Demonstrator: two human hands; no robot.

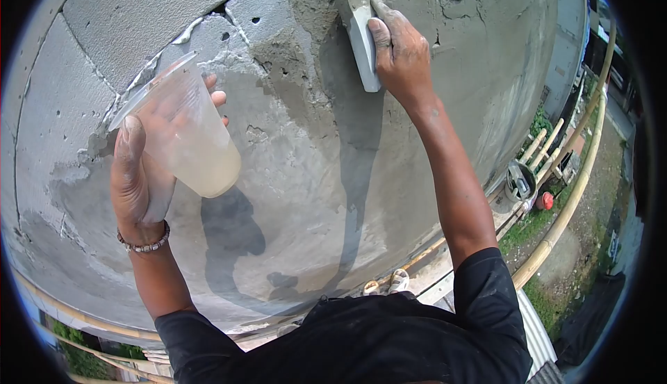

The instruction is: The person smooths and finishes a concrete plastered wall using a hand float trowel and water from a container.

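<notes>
My left hand (133, 172) is wrapped round a translucent plastic cup (198, 151), tilted, with cloudy liquid in its lower end. Its fingers show through the far side, and a bead bracelet circles the wrist. In my right hand (404, 57) is a pale rectangular block (365, 54), pinched along its edge, its top end smeared with grey mortar. The block lies against the wall (479, 85), over damp grey plaster. Left of it, rough mortar and bare pale blocks with open joints show. Dried smears whiten my fingers.
Bamboo poles (564, 234) run along the right, beyond the scaffold boards. A bucket (520, 181) with tools in it stands there, close to a red object (545, 200). My sandalled feet (399, 281) are below, at the wall's foot. More bamboo (76, 311) crosses the lower left.
</notes>
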